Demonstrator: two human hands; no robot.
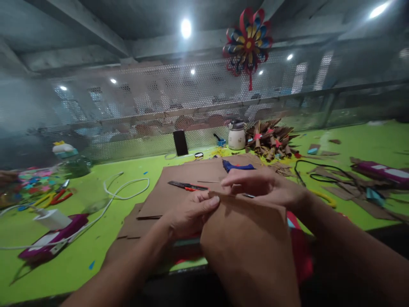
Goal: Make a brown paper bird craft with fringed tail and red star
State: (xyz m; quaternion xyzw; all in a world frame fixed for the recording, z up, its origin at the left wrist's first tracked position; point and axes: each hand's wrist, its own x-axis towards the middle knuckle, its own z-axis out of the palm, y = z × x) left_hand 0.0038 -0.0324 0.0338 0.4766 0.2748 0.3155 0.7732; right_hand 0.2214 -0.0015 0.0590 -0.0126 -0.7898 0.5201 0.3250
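Observation:
A large sheet of brown paper (249, 243) hangs down over the table's front edge, its top edge held up. My left hand (194, 213) is closed on the upper left corner, with the thumb pressed on the front face. Behind the top edge, my right hand (265, 187) is closed at the paper with its fingers curled; the fingertips are partly hidden. A small shiny piece (248, 195) shows under the right palm, too little of it to name. Beyond the hands, a utility knife (185, 186) and a blue-handled tool (238, 166) lie on stacked brown sheets (179, 172).
A purple power strip (54, 241) with a white cable (111, 196) lies left, near scissors (53, 198). A white jar (237, 135) and a pile of brown paper rolls (271, 140) stand at the back. Another purple strip (383, 172) is right.

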